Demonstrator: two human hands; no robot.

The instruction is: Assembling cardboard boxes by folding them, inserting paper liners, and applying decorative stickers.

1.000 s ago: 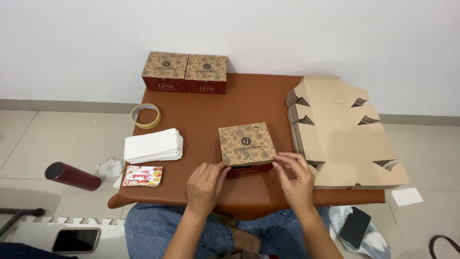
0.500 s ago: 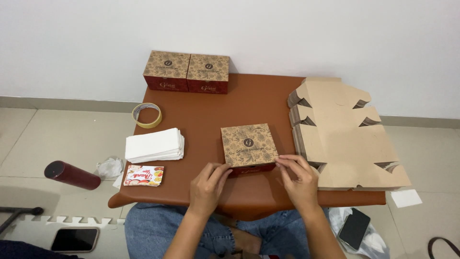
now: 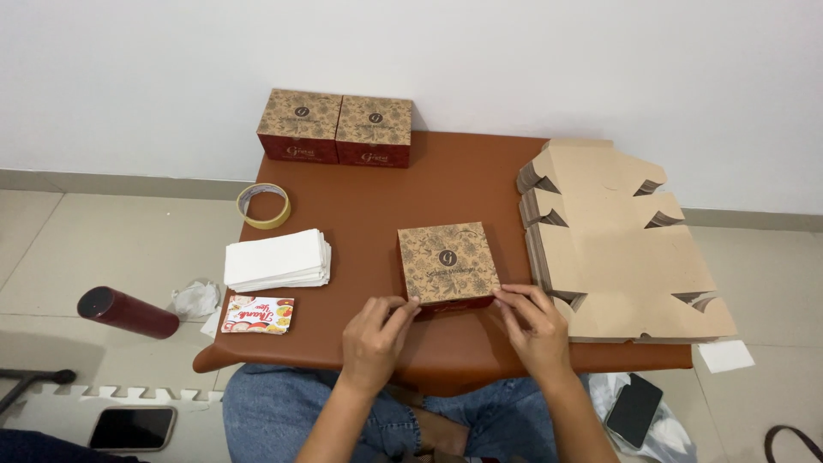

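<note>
White wall and pale floor tiles frame a brown desk (image 3: pixel 446 184) seen from the head camera. Near its front edge, at about 6 o'clock, sits a small cardboard box (image 3: pixel 447 264), its lid tan with a dark floral print and a round emblem, its sides dark red. The left hand (image 3: pixel 374 334) pinches the front left corner, fingers (image 3: pixel 401 310) curled onto the lower edge; the right hand (image 3: pixel 536 326) presses its fingers (image 3: pixel 507 296) against the front right corner. Being thin card, the box looks light, fairly stiff along its folds and easy to dent, so its corners and side walls seem the best grip. At 3 o'clock lies a stack of flat box blanks (image 3: pixel 621 244); at 12 o'clock, two finished boxes (image 3: pixel 336 127).
</note>
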